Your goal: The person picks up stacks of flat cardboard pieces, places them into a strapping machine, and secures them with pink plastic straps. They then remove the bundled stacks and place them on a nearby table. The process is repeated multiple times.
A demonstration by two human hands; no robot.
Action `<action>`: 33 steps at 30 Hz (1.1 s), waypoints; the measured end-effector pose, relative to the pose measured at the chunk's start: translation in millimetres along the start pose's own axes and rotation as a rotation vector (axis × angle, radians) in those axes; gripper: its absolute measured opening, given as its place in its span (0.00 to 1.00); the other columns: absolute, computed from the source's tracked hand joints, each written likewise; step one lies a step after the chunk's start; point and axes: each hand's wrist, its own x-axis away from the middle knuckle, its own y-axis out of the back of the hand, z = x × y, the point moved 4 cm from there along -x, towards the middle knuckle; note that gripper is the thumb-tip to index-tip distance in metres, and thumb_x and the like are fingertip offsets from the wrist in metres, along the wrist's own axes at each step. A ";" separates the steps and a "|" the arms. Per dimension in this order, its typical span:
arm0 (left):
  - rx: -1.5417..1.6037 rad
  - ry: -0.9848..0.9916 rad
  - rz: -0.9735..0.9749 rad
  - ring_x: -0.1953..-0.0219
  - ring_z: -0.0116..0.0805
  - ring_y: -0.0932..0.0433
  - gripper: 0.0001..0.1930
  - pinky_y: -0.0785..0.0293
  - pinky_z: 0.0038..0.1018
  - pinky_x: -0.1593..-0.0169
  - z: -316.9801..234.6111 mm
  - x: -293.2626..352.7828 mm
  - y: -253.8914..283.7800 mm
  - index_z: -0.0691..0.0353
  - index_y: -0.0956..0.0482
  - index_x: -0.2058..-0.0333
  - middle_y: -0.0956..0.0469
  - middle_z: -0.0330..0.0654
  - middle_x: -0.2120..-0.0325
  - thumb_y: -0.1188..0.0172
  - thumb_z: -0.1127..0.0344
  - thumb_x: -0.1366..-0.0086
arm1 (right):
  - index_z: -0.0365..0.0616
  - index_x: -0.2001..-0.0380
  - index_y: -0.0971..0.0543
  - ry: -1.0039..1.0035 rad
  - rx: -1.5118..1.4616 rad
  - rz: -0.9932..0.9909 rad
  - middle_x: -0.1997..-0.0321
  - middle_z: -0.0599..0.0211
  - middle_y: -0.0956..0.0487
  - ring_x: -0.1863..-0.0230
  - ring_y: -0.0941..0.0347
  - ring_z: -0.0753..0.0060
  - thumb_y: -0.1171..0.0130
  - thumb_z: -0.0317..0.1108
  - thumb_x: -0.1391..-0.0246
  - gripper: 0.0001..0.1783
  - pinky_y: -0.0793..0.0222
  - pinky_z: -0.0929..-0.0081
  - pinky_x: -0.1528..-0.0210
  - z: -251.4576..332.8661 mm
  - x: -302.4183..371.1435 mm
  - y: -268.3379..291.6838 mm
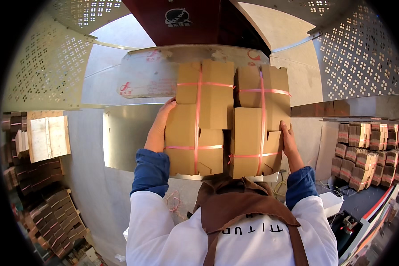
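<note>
Two bundles of flat brown cardboard lie side by side in front of me, each bound crosswise with pink strapping. A narrow dark gap separates the left bundle (210, 115) from the right bundle (252, 122). My left hand (162, 122) grips the outer left edge of the left bundle, its fingertips by a step in the stacked sheets. At the outer right edge of the other bundle, my right hand (289, 139) presses with fingers pointing forward. The undersides of both bundles are hidden, and so are parts of my fingers.
Beneath the bundles is a metal table (128, 137), with a printed plastic-like sheet (148, 73) behind. A dark red machine (177, 22) stands ahead between perforated panels (363, 53). Strapped cardboard stacks stand at right (363, 155) and left (57, 217).
</note>
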 end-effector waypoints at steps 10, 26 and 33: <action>-0.024 0.020 0.021 0.50 0.35 0.25 0.24 0.27 0.29 0.50 0.8 -9.6 6.1 0.64 0.35 0.41 0.26 0.44 0.50 0.48 0.63 0.35 | 0.35 0.41 0.42 0.013 -0.003 -0.015 0.47 0.55 0.28 0.47 0.31 0.68 0.41 0.51 0.43 0.39 0.34 0.74 0.46 6.5 5.1 -7.9; -0.057 0.031 -0.044 0.49 0.35 0.25 0.24 0.26 0.30 0.49 5.3 -8.7 8.3 0.62 0.36 0.41 0.27 0.44 0.49 0.50 0.61 0.34 | 0.34 0.43 0.40 0.038 0.006 -0.094 0.51 0.57 0.26 0.53 0.28 0.71 0.41 0.49 0.43 0.36 0.30 0.76 0.53 14.8 10.8 -14.2; -0.071 0.055 -0.028 0.49 0.35 0.25 0.24 0.26 0.30 0.49 0.9 -4.7 -9.2 0.61 0.36 0.41 0.27 0.44 0.48 0.52 0.59 0.34 | 0.33 0.44 0.38 0.020 0.020 -0.120 0.51 0.56 0.26 0.51 0.29 0.71 0.38 0.49 0.45 0.36 0.33 0.76 0.49 7.3 5.0 -9.3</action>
